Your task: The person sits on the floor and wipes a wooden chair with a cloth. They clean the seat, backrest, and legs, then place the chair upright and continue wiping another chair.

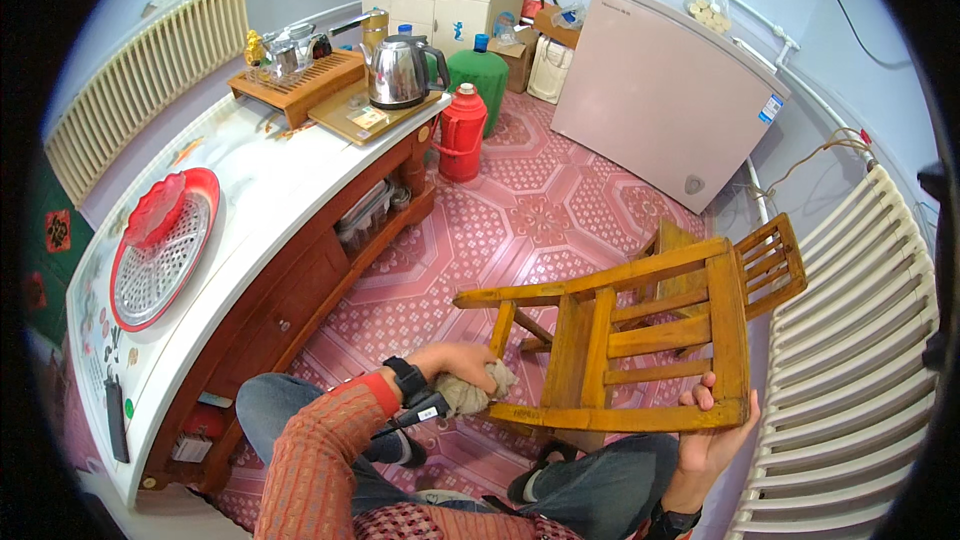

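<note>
A varnished wooden chair (660, 341) lies tipped in front of my knees, its backrest to the right and its legs to the left. The corner of the backrest's top rail rests in my right hand (709, 427), the fingers curled around the wood. In my left hand (465, 366) is a bunched greyish-beige cloth (466, 392), close to the end of the near chair leg. The cloth seems to touch the leg, though my fingers partly hide the contact. A dark device with a small label (424, 411) sits by my left wrist, below a black wristband.
A second wooden chair (776, 270) stands behind the first, near a white radiator (840, 375). On the left, a long white-topped cabinet (247, 202) bears a red-rimmed strainer tray (161, 270) and an electric kettle (397, 71). A red thermos (460, 136) and a chest freezer (667, 90) are farther back.
</note>
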A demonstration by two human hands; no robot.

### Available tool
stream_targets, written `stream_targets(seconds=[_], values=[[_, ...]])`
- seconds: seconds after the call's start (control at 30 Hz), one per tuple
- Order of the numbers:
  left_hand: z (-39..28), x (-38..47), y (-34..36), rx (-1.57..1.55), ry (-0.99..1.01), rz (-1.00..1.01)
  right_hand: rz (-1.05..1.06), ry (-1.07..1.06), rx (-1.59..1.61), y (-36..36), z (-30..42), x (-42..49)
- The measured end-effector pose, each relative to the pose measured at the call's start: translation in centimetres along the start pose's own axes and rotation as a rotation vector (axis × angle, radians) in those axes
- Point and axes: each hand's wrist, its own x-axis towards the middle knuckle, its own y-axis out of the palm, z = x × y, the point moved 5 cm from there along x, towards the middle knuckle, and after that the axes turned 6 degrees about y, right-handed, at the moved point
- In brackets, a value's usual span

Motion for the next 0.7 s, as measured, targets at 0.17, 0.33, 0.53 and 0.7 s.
stream_targets(seconds=[0.17, 0.33, 0.53, 0.7], values=[[4.4, -0.5, -4.9, -0.106, -0.128, -0.690, -0.053, -0.022, -0.015, -0.5, 0.1, 0.0], [8.4, 4.0, -5.6, -0.207, -0.139, -0.894, -0.087, -0.047, -0.091, -0.4, 0.0, 0.0], [9.2, 3.8, -3.5, -0.407, -0.063, -0.655, -0.096, -0.047, 0.003, -0.1, -0.4, 0.1], [7.8, 0.2, -0.1, -0.068, -0.238, -0.220, -0.044, -0.043, -0.009, 0.4, -0.8, -0.1]])
